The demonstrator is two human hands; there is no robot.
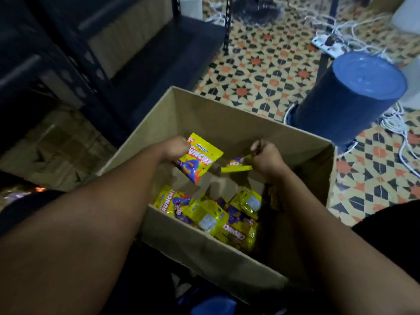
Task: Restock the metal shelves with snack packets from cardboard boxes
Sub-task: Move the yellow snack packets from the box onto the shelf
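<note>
An open cardboard box (pixel 227 126) stands on the floor right below me. Several yellow-and-blue snack packets (pixel 211 217) lie heaped in its near part. My left hand (pixel 173 148) grips one yellow packet (pixel 200 159) by its top corner and holds it above the box. My right hand (pixel 266 158) pinches a second packet (pixel 236 165), seen nearly edge-on, at about the same height. The dark metal shelves (pixel 68 55) rise at the left, next to the box.
A dark blue cylindrical bin (pixel 347 96) stands to the right of the box. White cables (pixel 395 123) and a power strip (pixel 327 44) trail over the patterned tile floor. More cardboard (pixel 56 146) sits low in the shelf unit at left.
</note>
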